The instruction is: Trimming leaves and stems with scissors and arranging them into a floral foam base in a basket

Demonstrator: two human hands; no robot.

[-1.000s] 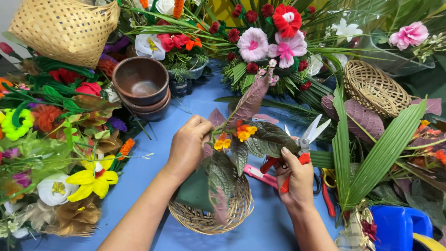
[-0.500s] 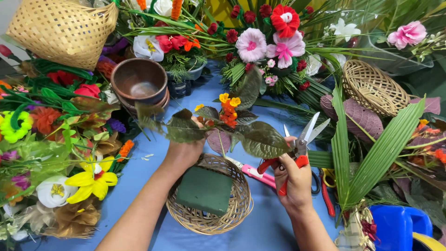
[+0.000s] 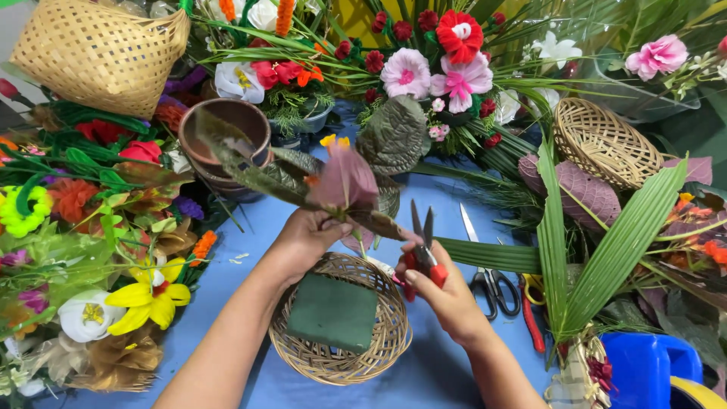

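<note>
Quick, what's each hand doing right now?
Left hand: closed around a leafy flower sprig, held above the basket.
Right hand: closed on red-handled snips.

A spray of artificial leaves and flowers point(image 3: 333, 182) is held level across the upper middle of the frame, above the basket. It is made up of dark green and purplish veined leaves, with small yellow and orange blooms near its centre, and its stem end is gripped at the lower middle. Red-handled snips point(image 3: 422, 246) are held upright just right of the stem, blades parted and pointing up. Below, a round wicker basket point(image 3: 394, 333) is seen on blue, filled with a dark green foam block point(image 3: 332, 312).
</note>
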